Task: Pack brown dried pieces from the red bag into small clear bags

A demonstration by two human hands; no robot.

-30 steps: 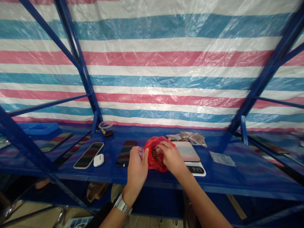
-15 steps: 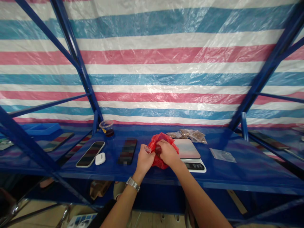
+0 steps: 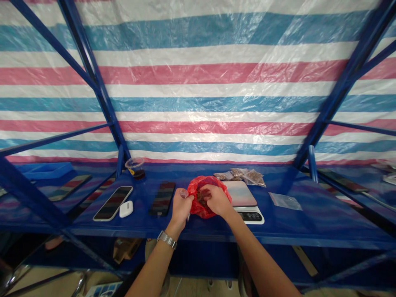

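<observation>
Pinches clear plastic [image 3: 184, 193] in the left hand [image 3: 181, 205], at the left rim of the red bag [image 3: 201, 213]. Reaches into its mouth with the right hand [image 3: 217, 200], fingers curled over brown contents [image 3: 201, 199]; cannot tell whether gripping any. Has the bag between both hands, beside the scale [image 3: 243, 194].
</observation>
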